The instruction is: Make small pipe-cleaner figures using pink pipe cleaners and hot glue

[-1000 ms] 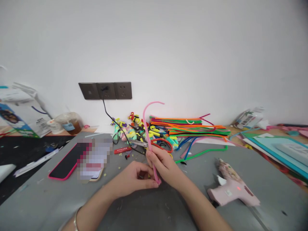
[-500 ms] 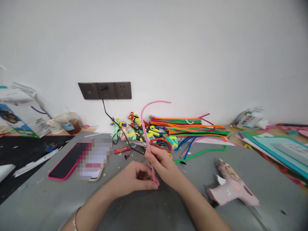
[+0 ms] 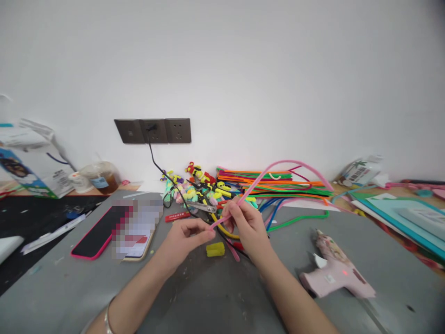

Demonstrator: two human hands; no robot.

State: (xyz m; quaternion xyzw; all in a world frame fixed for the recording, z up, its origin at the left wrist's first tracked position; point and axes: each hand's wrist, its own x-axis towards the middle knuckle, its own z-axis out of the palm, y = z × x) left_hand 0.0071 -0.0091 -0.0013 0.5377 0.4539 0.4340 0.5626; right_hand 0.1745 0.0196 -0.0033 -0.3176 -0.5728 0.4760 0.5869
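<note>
A pink pipe cleaner (image 3: 283,163) runs between my two hands and arches up and over to the right. My left hand (image 3: 189,243) pinches it at its lower left end between thumb and fingers. Further along, my right hand (image 3: 248,227) grips the same pipe cleaner, thumb on top. Below and between the hands lies a yellow-green fuzzy piece (image 3: 215,249) on the grey mat (image 3: 205,301). Just behind the hands are scissors (image 3: 205,207), partly hidden, and a red utility-knife-like stick (image 3: 177,216).
A pink glue gun (image 3: 337,271) lies at right. Two phones, one with a pink case (image 3: 100,232), lie at left. Pipe cleaner bundles (image 3: 271,183) and small fuzzy figures (image 3: 200,174) lie along the wall. A black cord (image 3: 153,157) hangs from the socket onto the mat.
The pink pipe cleaner has swung from upright to leaning right. Both hands have risen a little and moved apart along it. The yellow-green piece between them has come into view.
</note>
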